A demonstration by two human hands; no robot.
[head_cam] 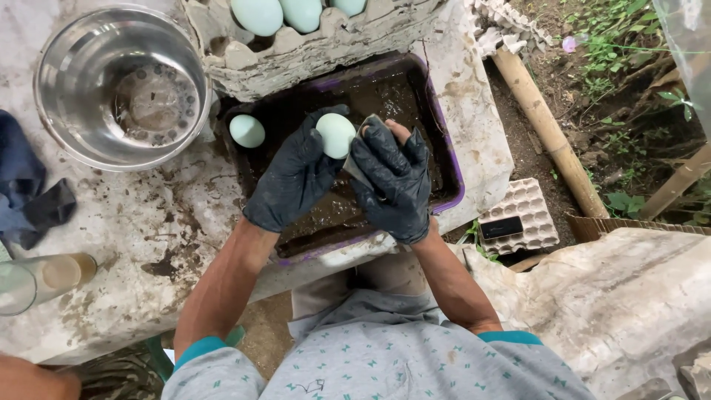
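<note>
My left hand [296, 174], in a black glove, holds a pale green egg [335, 135] over a purple tray [448, 159] of dark muddy water. My right hand [392, 181], also gloved in black, presses a small grey scrubbing pad [363, 159] against the egg's right side. A second pale egg [246, 131] lies in the muddy water at the tray's left end. Three more pale eggs [258, 15] sit in a dirty cardboard egg carton [296, 55] behind the tray.
A steel bowl [122, 85] with a little water stands at the upper left. A dark blue cloth [22, 189] and a glass [44, 278] lie at the left edge. A bamboo pole [548, 133], an egg carton piece [518, 215] and weeds are on the ground to the right.
</note>
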